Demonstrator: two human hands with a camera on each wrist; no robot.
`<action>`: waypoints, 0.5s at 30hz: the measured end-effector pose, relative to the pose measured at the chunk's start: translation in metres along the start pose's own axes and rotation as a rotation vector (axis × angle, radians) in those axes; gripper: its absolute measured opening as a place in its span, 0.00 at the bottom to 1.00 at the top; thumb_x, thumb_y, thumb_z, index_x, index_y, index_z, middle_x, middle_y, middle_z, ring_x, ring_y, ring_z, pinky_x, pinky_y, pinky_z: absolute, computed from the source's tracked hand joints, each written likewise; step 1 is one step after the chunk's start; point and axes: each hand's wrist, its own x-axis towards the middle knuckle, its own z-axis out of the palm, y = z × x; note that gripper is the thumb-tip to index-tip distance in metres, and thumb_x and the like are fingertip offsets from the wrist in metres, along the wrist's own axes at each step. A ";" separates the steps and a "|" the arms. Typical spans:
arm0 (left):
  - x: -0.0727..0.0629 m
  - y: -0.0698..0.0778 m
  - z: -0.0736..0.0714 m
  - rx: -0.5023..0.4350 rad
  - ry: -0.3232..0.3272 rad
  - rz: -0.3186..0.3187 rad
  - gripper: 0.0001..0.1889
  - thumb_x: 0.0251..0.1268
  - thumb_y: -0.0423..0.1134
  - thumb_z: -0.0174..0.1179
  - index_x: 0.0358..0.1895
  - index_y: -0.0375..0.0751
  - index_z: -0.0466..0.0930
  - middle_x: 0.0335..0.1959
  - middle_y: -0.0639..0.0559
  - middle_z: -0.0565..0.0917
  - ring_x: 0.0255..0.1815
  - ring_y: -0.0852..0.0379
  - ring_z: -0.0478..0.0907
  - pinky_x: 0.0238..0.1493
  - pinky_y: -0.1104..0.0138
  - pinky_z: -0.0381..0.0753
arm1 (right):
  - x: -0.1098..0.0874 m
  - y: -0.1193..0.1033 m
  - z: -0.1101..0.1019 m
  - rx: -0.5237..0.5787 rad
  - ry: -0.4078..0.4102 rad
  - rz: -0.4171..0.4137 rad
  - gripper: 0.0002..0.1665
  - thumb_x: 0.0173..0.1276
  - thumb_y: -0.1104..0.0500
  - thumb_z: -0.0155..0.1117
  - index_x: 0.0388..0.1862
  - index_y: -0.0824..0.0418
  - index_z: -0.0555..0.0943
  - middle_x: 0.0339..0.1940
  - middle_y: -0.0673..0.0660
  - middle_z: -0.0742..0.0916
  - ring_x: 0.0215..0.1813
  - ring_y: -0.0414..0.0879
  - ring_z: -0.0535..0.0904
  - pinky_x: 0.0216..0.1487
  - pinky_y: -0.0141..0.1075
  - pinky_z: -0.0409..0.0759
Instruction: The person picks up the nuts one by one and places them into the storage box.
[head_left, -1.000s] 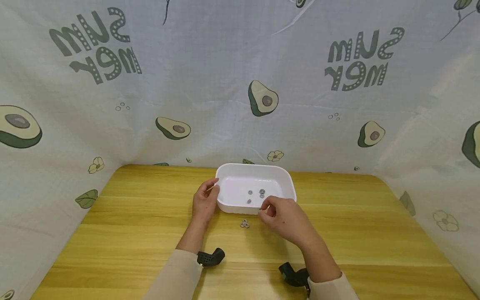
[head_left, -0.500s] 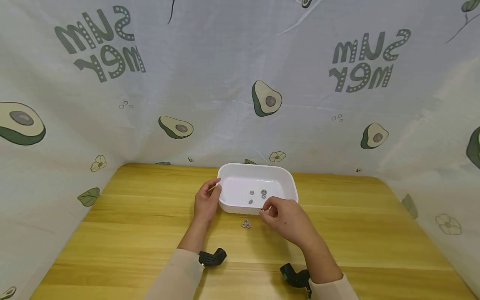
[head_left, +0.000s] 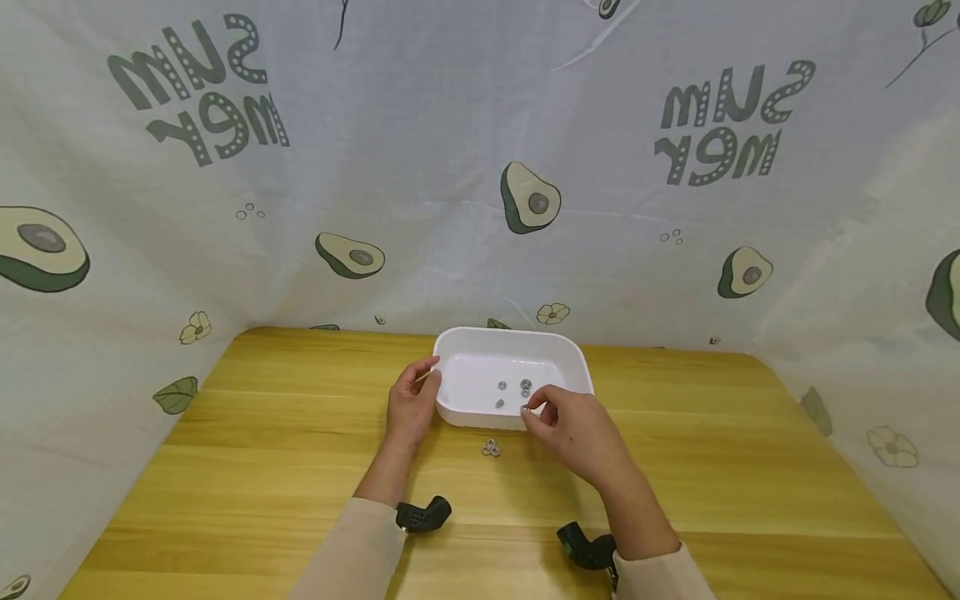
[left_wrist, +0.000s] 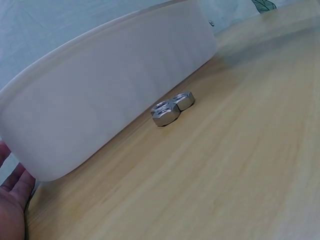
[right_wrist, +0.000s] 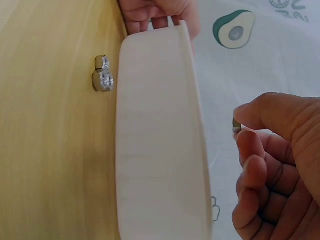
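A white plastic tray (head_left: 465, 418) stands on the wooden table with several small metal nuts (head_left: 502, 386) inside it. My left hand (head_left: 408, 408) rests its fingers and thumb against the tray's left end. Over the near rim, right of centre, my right hand (head_left: 573, 429) pinches a small metal nut (right_wrist: 236, 125) between thumb and forefinger, its other fingers curled below. In the right wrist view that nut is partly covered by the fingertips. Three hex nuts (left_wrist: 172, 107) sit in a tight cluster on the table in front of the tray.
The wooden table (head_left: 262, 458) runs out to both sides and toward me. A hanging cloth printed with avocados (head_left: 531, 198) borders its back and sides. Black wrist cameras (head_left: 426, 515) sit at both cuffs.
My right hand has risen slightly and moved forward over the tray's near rim with the nut in its fingertips. The left hand, tray and other nuts stay where they were.
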 end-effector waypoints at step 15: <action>0.002 -0.001 0.000 -0.014 0.008 0.001 0.16 0.74 0.41 0.58 0.59 0.41 0.83 0.65 0.43 0.79 0.67 0.43 0.78 0.67 0.54 0.80 | 0.049 -0.008 0.019 -0.069 -0.116 -0.013 0.07 0.68 0.51 0.69 0.36 0.54 0.85 0.22 0.48 0.81 0.25 0.44 0.72 0.28 0.34 0.70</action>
